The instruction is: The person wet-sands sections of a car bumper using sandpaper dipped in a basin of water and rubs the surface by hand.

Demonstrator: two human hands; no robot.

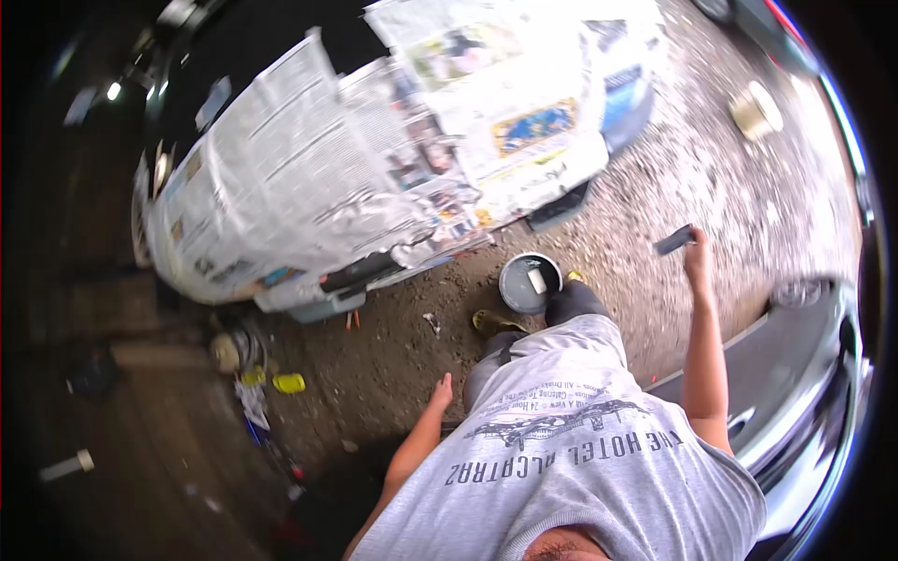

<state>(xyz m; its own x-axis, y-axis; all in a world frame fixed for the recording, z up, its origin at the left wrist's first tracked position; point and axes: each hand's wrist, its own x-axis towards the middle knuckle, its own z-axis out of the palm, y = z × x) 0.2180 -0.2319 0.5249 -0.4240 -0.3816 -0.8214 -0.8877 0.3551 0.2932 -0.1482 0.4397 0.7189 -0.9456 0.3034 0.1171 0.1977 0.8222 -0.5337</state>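
Note:
My right hand (695, 245) is stretched out to the right, closed on the end of a thin dark grey piece of sandpaper (673, 240). Low beside my left hip hangs my left hand (442, 391), its fingers loosely extended and nothing visible in them. In front of my legs stands a round bucket (505, 293) of dark liquid with a whitish block (537, 281) in it. Ahead is a vehicle body covered in taped newspaper (281, 150); neither hand touches it.
A cream-coloured bucket (756, 110) sits on the gravel at upper right. Close on my right is a grey car (748, 365). A yellow object (289, 383) and assorted clutter lie on the dirt floor at left. Another vehicle (781, 33) shows at the top right edge.

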